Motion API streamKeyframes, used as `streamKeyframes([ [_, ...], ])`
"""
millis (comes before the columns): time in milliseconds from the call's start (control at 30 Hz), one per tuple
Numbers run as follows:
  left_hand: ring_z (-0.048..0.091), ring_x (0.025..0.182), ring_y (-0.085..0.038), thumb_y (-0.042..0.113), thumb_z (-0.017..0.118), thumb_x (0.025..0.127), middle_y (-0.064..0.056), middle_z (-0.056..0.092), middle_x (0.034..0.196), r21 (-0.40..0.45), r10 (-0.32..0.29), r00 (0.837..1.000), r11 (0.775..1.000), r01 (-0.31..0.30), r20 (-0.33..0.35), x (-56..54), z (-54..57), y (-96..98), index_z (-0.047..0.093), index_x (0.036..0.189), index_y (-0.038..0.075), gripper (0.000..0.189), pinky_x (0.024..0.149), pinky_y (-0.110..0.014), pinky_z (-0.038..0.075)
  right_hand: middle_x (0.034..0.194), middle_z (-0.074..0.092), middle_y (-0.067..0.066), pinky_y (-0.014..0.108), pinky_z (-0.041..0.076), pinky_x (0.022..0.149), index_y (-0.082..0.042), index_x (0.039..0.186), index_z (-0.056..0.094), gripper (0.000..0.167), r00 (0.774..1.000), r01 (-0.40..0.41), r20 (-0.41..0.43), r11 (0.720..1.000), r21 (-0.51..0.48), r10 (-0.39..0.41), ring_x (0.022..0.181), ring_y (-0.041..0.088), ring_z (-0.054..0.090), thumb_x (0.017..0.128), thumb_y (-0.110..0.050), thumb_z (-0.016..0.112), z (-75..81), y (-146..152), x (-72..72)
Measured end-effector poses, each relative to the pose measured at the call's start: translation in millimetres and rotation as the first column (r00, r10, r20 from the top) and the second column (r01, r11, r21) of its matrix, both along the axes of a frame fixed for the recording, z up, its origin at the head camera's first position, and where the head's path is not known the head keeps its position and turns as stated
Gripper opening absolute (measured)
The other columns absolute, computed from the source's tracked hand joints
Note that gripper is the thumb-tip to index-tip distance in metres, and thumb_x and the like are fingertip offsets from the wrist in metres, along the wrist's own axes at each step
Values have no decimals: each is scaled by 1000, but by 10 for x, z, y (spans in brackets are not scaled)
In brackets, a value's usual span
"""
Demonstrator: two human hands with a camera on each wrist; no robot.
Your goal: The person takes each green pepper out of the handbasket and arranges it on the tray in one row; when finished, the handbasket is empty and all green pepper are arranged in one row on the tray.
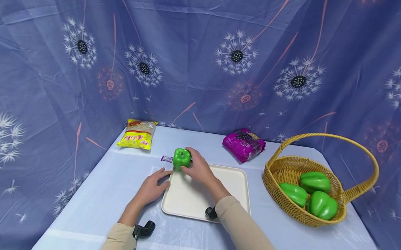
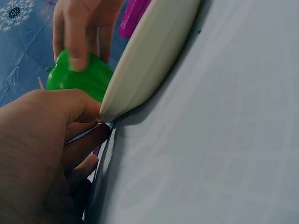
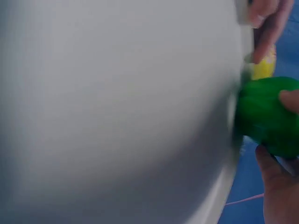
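Note:
A green bell pepper [image 1: 181, 157] is held in my right hand [image 1: 198, 167], over the far left corner of a cream rectangular tray [image 1: 214, 196]. In the right wrist view the pepper [image 3: 268, 114] overlaps the tray's rim, with thumb and fingers on opposite sides of it. My left hand [image 1: 150, 188] is at the tray's left edge. The left wrist view shows this hand [image 2: 42, 140] pinching the rim [image 2: 140, 65], thumb on top and fingertips just below. Beyond it the right hand [image 2: 88, 23] reaches down onto the pepper [image 2: 77, 77].
A wicker basket [image 1: 284, 203] with a tall handle stands on the right, holding 3 green peppers [image 1: 322, 205]. Behind the tray lies a purple packet [image 1: 244, 144]. A yellow food bag [image 1: 137, 134] lies back left, and a small purple wrapper [image 1: 166, 159] is beside the held pepper.

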State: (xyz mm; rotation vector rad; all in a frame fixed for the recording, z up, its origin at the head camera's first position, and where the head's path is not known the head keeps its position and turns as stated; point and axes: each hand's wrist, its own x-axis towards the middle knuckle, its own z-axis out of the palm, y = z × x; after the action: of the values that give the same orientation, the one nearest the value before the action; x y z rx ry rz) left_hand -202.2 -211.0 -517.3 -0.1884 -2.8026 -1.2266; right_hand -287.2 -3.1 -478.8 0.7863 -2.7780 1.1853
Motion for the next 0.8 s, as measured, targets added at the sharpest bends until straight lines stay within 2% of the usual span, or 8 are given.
streamKeyframes([
  [100, 36, 133, -40, 24, 62, 93, -19, 41, 146, -1, -10, 1000, 1000, 10, 8, -6, -11, 7, 59, 134, 18, 41, 106, -59, 30, 145, 40, 9, 39, 38, 105, -13, 150, 27, 86, 999, 29, -20, 998, 49, -28, 128, 24, 44, 81, -22, 78, -30, 12, 14],
  [367, 36, 133, -40, 25, 62, 94, -19, 41, 146, 3, -7, 1000, 1000, 7, 12, 9, -1, -15, 59, 133, 19, 40, 106, -59, 30, 143, 41, 7, 36, 37, 106, -11, 148, 29, 87, 990, 28, -138, 992, 120, -11, 127, 22, 45, 79, -21, 81, -27, -68, 31],
  [600, 37, 132, -40, 24, 62, 93, -20, 42, 145, -1, -2, 1000, 1000, 2, -3, 0, 11, -30, 59, 133, 18, 40, 105, -60, 31, 140, 44, 7, 37, 38, 105, -13, 146, 32, 86, 985, 40, -172, 990, 137, -15, 126, 22, 46, 77, -23, 82, -18, -115, 23],
  [800, 37, 133, -40, 24, 62, 94, -19, 41, 145, 1, -13, 1000, 1000, 13, 8, 2, -4, -8, 58, 134, 18, 41, 105, -59, 30, 140, 43, 7, 40, 39, 105, -16, 147, 33, 90, 987, 49, -159, 990, 131, -28, 125, 24, 46, 74, -25, 85, -26, -81, 38],
])
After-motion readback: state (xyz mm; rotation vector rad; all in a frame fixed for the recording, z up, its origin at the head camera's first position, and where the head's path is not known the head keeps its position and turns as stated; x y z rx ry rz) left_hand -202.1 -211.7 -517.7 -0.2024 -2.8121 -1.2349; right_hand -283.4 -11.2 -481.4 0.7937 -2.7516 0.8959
